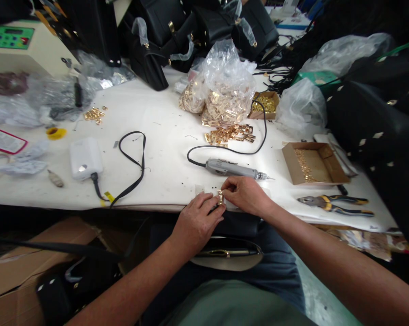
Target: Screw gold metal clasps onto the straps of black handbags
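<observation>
At the table's front edge, a small gold metal bag fitting (220, 196) with a rectangular outline sits between my two hands. My left hand (198, 221) has its fingers curled against the fitting's left and lower side. From the right, my right hand (245, 194) pinches the upper part with thumb and forefinger. Below them, an open black handbag (227, 253) with a light lining rests on my lap. Just beyond my right hand lies a grey electric screwdriver (229, 168), its bit pointing right.
Pliers (336, 203) and a cardboard box of small gold pieces (294, 174) lie to the right. Loose gold fittings (229, 134) and a plastic bag of them (228, 97) are behind the screwdriver. A white power adapter (85, 157) with a black cord is left. Black handbags (163, 36) stand at the back.
</observation>
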Motion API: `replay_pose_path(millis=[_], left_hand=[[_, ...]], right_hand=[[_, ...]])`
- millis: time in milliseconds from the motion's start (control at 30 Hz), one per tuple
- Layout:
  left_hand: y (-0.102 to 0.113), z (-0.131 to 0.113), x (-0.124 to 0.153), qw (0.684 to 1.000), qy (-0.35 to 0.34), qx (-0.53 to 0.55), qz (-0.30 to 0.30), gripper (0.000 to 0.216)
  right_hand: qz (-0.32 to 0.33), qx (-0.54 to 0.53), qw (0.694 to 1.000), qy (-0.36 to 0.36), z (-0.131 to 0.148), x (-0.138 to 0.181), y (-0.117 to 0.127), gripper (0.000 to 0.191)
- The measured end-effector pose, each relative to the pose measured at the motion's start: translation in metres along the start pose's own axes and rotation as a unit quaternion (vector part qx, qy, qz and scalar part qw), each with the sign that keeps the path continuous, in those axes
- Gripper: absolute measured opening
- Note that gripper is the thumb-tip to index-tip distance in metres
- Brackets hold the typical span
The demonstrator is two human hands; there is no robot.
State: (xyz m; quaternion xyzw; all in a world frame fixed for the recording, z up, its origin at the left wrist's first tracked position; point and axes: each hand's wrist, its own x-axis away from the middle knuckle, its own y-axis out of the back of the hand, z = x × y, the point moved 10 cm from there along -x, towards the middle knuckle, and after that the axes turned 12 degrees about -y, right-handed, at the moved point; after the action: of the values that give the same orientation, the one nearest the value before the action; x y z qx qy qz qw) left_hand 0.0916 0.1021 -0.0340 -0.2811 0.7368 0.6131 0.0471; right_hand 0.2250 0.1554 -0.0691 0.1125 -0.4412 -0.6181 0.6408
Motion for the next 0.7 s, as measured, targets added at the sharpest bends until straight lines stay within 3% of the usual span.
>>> replay_pose_path(millis=[467,700], left_hand=[[-0.0020,0.0003,-0.0016,1.000,0.001,0.003,0.015,0.028],[-0.0012,0.0013,-0.0018,1.000,0.002,0.007,0.011,0.027]], right_hand=[[-0.015,0.004,1.000,0.013,-0.0017,-0.0015,-0.0005,0.011],[0.019,-0.016,0.999,0.021,-0.0020,0.0014,-0.0021,0.009]])
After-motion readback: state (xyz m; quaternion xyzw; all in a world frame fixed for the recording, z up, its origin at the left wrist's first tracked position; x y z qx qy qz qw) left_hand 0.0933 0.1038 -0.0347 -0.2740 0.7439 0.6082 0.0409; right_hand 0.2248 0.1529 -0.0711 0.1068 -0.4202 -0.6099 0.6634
